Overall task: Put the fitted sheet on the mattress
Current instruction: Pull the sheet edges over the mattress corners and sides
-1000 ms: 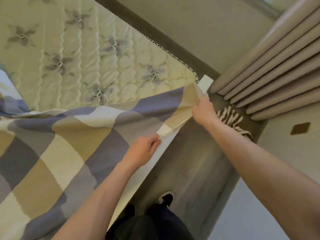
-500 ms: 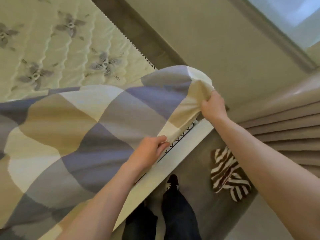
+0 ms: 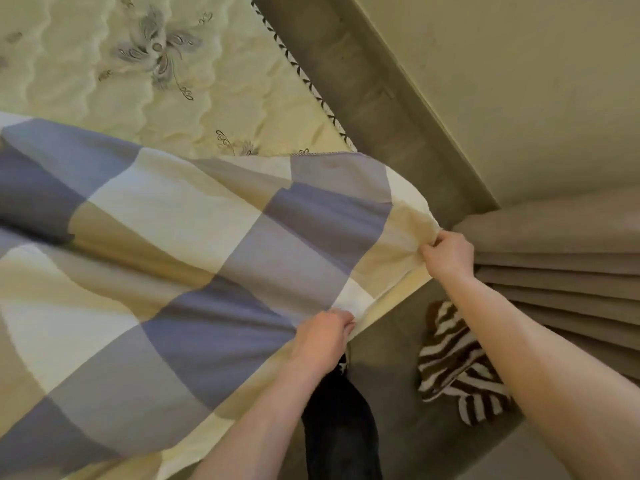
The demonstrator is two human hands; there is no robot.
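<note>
A checked fitted sheet (image 3: 194, 258) in blue, grey, tan and cream lies spread over the near part of a quilted cream mattress (image 3: 166, 74) with grey flower patterns. My right hand (image 3: 448, 252) grips the sheet's corner at the mattress corner, next to the curtain. My left hand (image 3: 323, 336) grips the sheet's edge along the mattress side, closer to me. The sheet's corner covers the mattress corner; the far part of the mattress is bare.
A grey padded headboard (image 3: 363, 88) runs along the beige wall (image 3: 502, 81). Pleated beige curtains (image 3: 568, 271) hang at the right. A brown-and-white striped cloth (image 3: 453, 365) lies on the floor by my dark-trousered leg (image 3: 341, 420).
Both hands have carried the sheet's corner forward over the mattress corner and down along its side. The sheet now covers more of the mattress.
</note>
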